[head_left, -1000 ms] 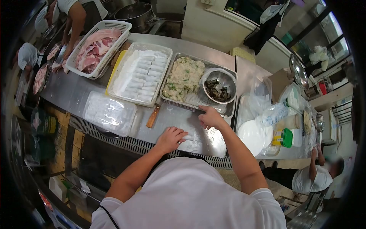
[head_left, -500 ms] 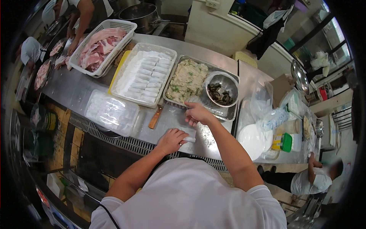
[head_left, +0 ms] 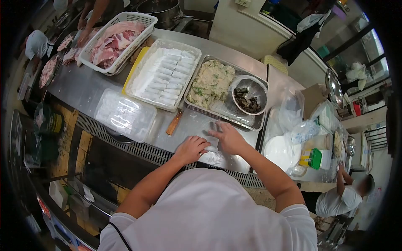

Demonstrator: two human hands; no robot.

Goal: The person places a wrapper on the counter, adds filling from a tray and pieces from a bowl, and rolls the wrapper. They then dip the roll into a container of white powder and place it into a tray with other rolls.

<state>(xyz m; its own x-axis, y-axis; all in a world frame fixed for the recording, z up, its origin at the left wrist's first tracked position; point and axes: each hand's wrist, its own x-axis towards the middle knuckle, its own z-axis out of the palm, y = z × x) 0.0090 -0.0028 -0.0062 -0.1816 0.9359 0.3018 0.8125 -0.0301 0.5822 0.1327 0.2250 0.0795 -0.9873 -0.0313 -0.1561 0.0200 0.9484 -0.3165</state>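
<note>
I see the white roll (head_left: 212, 149) by the table's (head_left: 191, 125) near edge, left end under my left hand (head_left: 192, 149): fingers together, grip unclear. Right hand (head_left: 229, 139) splayed beside it. Roll's slim.

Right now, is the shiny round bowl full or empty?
Neither: the bowl is partly filled. Dark pieces lie in the bottom, and bare metal shows on its inside wall above them.
</note>
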